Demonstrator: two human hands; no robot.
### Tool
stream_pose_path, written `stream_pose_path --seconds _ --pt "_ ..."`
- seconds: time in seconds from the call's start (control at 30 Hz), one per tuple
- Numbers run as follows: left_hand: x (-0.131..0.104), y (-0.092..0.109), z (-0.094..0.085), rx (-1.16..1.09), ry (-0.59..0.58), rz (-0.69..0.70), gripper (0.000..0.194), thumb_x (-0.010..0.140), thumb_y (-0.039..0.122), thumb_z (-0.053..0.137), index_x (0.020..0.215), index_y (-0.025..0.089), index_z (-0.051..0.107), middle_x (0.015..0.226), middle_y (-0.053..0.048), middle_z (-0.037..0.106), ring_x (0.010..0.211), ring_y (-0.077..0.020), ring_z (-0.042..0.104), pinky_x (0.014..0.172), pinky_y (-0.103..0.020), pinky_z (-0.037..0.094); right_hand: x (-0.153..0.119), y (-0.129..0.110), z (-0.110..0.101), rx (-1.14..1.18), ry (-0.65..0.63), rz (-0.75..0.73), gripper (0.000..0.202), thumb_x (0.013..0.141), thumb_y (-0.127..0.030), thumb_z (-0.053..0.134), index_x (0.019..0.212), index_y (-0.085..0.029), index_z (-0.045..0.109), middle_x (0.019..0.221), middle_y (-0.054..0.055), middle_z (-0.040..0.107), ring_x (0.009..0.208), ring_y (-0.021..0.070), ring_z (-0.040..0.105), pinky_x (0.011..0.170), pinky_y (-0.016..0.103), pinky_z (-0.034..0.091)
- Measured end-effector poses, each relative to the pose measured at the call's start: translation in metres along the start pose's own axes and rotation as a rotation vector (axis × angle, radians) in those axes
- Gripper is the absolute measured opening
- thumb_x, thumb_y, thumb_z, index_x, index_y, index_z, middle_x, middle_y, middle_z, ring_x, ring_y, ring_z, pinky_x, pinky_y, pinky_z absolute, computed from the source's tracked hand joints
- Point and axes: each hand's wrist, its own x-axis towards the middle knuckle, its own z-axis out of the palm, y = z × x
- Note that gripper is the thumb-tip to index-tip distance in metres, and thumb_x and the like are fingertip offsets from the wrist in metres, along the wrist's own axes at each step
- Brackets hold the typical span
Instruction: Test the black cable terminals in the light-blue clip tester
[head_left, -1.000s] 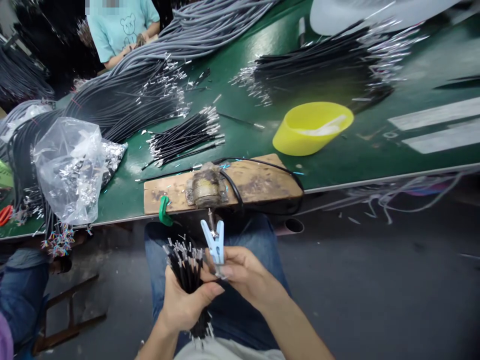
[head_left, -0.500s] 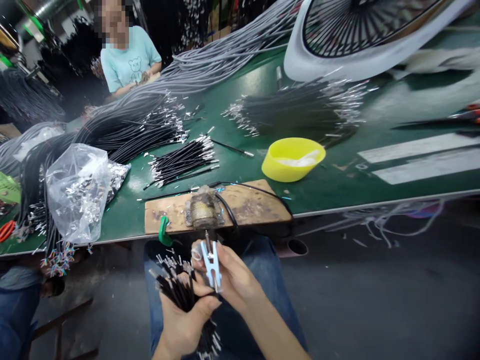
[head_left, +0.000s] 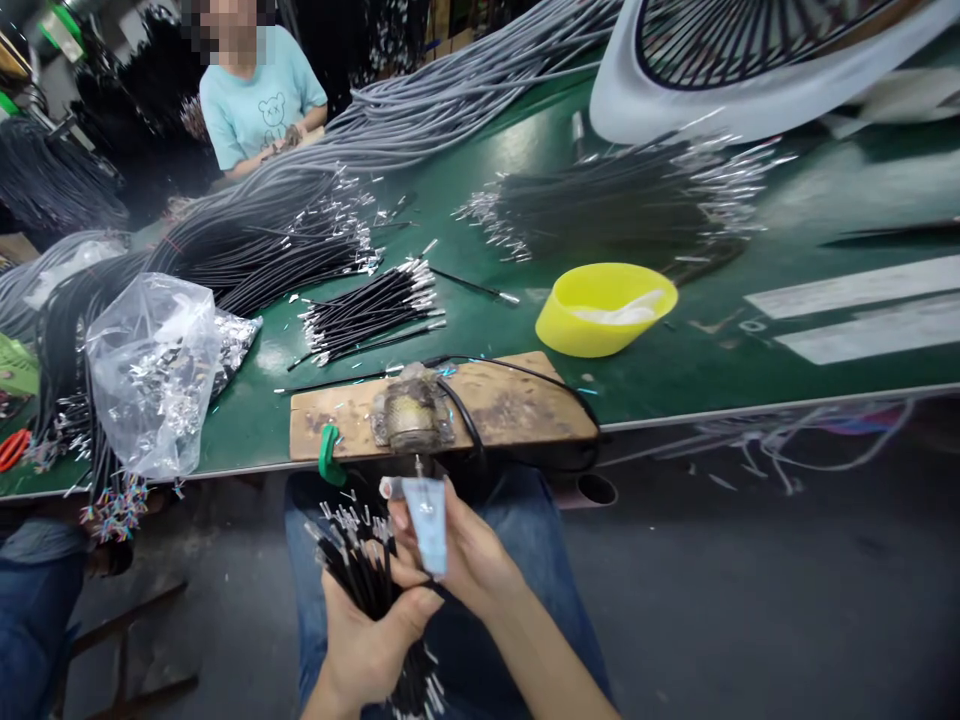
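A bundle of short black cables (head_left: 365,575) with silvery ends is gripped in my left hand (head_left: 367,640), low over my lap. Beside it my right hand (head_left: 472,555) has its fingers closed around a light blue clip (head_left: 429,520), whose broad flat side shows. A thin metal tip stands between the clip and the round brassy device (head_left: 411,415) on the wooden board (head_left: 517,405). My two hands are close together just below the table edge. What lies between my left fingertips and the clip's lower end is too small to tell.
On the green table (head_left: 480,330) are a yellow bowl (head_left: 555,320), short black cables (head_left: 371,310), long grey cables (head_left: 450,105) and a plastic bag of metal parts (head_left: 154,375). A fan (head_left: 622,100) stands at the back right. Across the table sits a person (head_left: 259,100) in light blue.
The blue clip has turned in my right hand, from its narrow side to its broad face. My left hand keeps the cable bundle. The camera view has shifted slightly.
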Motion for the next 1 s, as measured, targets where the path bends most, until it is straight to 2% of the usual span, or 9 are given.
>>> stream_pose_path --seconds 0.13,0.27,0.4,0.53,0.6,0.67,0.73,0.87,1.0 --pt "-0.007 -0.003 -0.003 -0.016 0.039 -0.029 0.023 0.061 0.037 0.074 0.057 0.015 0.066 0.062 -0.005 0.059 0.061 -0.0174 0.055 0.064 -0.031 0.047 -0.007 0.003 -0.016 -0.096 0.116 -0.102 0.038 0.071 -0.056 0.062 0.084 -0.021 0.068 0.068 0.004 0.063 0.056 0.0149 0.053 0.054 0.027 0.045" --pt "-0.012 -0.006 -0.006 -0.029 0.051 -0.099 0.028 0.058 0.041 0.076 0.057 0.015 0.065 0.061 -0.004 0.057 0.059 -0.0156 0.053 0.062 -0.030 0.047 -0.024 0.004 -0.026 -0.275 0.188 -0.174 0.026 0.070 -0.046 0.068 0.073 -0.020 0.066 0.065 0.002 0.060 0.059 0.0148 0.053 0.058 0.027 0.044" --pt "-0.014 -0.009 -0.007 -0.067 -0.007 -0.219 0.040 0.060 0.051 0.072 0.059 0.014 0.059 0.053 0.000 0.049 0.036 -0.0056 0.036 0.035 -0.021 0.031 -0.038 -0.002 -0.017 -0.639 0.037 -0.420 0.027 0.069 -0.047 0.069 0.076 -0.021 0.069 0.070 0.004 0.061 0.063 0.0169 0.054 0.058 0.029 0.043" --pt "-0.012 -0.009 -0.006 -0.059 -0.045 -0.250 0.044 0.064 0.056 0.066 0.057 0.014 0.054 0.044 0.004 0.036 0.033 -0.0036 0.027 0.031 -0.020 0.026 -0.043 -0.005 -0.004 -0.936 0.009 -0.656 0.012 0.075 -0.032 0.068 0.068 -0.022 0.068 0.063 0.004 0.062 0.064 0.0172 0.052 0.061 0.030 0.041" --pt "-0.011 -0.007 -0.006 -0.029 -0.038 -0.199 0.042 0.062 0.054 0.069 0.054 0.014 0.056 0.047 0.001 0.044 0.038 -0.0069 0.037 0.038 -0.023 0.035 -0.042 -0.003 -0.002 -0.812 0.013 -0.555 0.022 0.074 -0.038 0.067 0.061 -0.020 0.065 0.061 0.003 0.058 0.060 0.0162 0.050 0.056 0.028 0.040" --pt "-0.011 -0.006 -0.006 0.012 -0.019 -0.132 0.037 0.058 0.048 0.073 0.051 0.015 0.059 0.052 -0.002 0.053 0.050 -0.0128 0.049 0.053 -0.028 0.045 -0.038 -0.001 -0.003 -0.581 -0.012 -0.346 0.033 0.072 -0.049 0.065 0.060 -0.018 0.062 0.060 0.002 0.054 0.056 0.0151 0.050 0.051 0.027 0.040" --pt "-0.012 -0.005 -0.007 0.059 0.008 -0.080 0.029 0.059 0.041 0.074 0.050 0.016 0.064 0.055 -0.004 0.058 0.058 -0.0174 0.055 0.064 -0.031 0.047 -0.033 -0.001 -0.004 -0.426 0.038 -0.207 0.035 0.069 -0.052 0.066 0.065 -0.017 0.062 0.059 0.001 0.052 0.053 0.0135 0.048 0.050 0.026 0.040" --pt "-0.014 -0.003 -0.010 0.155 0.076 0.002 0.011 0.060 0.026 0.074 0.054 0.018 0.069 0.061 -0.004 0.064 0.065 -0.0203 0.060 0.071 -0.033 0.047 -0.019 -0.011 0.001 -0.446 0.172 -0.239 0.039 0.073 -0.055 0.060 0.070 -0.017 0.063 0.063 0.002 0.056 0.055 0.0133 0.048 0.052 0.025 0.042" --pt "-0.012 -0.001 -0.011 0.219 0.106 0.086 0.004 0.060 0.019 0.073 0.057 0.020 0.071 0.065 -0.004 0.065 0.065 -0.0201 0.060 0.074 -0.034 0.046 -0.009 -0.016 0.015 -0.297 0.072 -0.166 0.049 0.071 -0.064 0.056 0.078 -0.017 0.067 0.065 0.004 0.062 0.055 0.0137 0.051 0.055 0.026 0.044"
